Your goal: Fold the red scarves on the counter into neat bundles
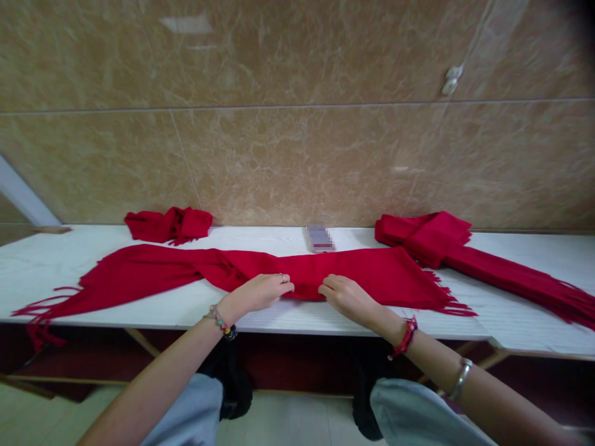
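A long red scarf (362, 272) with fringed ends lies stretched sideways across the white table. My left hand (263, 290) is closed on its near edge, left of the middle. A short way to the right, my right hand (346, 297) pinches the same edge. Between the hands the cloth looks flat; left of my left hand it is twisted and creased. The left fringe hangs over the table's front edge, while the right fringe rests on the tabletop.
A crumpled red cloth (170, 224) sits at the back left. Folded red scarves (432, 241) lie at the right. A small blurred-out flat object (320, 239) is by the wall behind the scarf. The white table (520, 316) stands against a tiled wall (297, 161).
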Demonstrator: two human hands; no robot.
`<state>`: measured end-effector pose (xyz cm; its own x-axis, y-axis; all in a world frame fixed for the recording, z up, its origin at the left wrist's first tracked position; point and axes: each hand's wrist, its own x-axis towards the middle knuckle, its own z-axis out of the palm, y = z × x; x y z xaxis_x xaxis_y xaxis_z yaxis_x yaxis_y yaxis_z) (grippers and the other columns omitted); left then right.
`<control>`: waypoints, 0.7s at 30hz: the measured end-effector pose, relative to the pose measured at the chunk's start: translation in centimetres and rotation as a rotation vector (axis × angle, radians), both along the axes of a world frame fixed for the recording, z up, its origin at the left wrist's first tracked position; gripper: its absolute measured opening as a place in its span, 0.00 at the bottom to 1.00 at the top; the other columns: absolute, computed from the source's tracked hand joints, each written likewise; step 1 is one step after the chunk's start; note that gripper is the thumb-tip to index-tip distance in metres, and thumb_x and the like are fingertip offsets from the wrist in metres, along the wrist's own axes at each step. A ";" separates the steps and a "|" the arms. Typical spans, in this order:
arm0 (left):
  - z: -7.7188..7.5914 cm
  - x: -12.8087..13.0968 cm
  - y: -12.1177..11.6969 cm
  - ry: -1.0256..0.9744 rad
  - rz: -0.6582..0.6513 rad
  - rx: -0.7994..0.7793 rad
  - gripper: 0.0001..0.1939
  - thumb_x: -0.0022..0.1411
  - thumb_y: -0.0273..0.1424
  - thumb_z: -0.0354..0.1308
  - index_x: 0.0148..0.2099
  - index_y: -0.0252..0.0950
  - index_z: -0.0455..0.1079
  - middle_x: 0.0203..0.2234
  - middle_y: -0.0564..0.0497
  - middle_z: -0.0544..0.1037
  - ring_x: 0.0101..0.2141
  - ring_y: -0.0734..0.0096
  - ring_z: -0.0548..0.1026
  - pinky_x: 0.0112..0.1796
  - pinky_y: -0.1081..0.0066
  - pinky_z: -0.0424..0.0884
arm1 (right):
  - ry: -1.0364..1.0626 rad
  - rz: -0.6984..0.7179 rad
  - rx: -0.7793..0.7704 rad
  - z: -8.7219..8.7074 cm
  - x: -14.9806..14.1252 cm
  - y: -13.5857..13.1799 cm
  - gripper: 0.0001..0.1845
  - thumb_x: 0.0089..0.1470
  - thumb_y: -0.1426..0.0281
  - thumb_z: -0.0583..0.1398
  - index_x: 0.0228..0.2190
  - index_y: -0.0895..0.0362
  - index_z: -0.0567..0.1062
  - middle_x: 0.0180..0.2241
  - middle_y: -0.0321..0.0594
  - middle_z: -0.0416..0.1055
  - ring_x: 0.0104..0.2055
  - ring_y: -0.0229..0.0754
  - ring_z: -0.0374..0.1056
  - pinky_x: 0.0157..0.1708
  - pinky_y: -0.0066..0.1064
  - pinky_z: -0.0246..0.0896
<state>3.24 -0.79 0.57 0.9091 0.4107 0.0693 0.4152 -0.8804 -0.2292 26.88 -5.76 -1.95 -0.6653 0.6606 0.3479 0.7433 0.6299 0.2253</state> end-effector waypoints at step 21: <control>1.9 -4.7 1.3 -0.051 0.181 -0.110 0.07 0.63 0.32 0.49 0.39 0.36 0.66 0.33 0.51 0.74 0.35 0.69 0.72 0.35 0.74 0.64 | 0.010 -0.041 -0.058 0.0 -4.4 0.6 0.07 0.54 0.78 0.54 0.30 0.59 0.71 0.29 0.41 0.68 0.31 0.40 0.63 0.32 0.29 0.56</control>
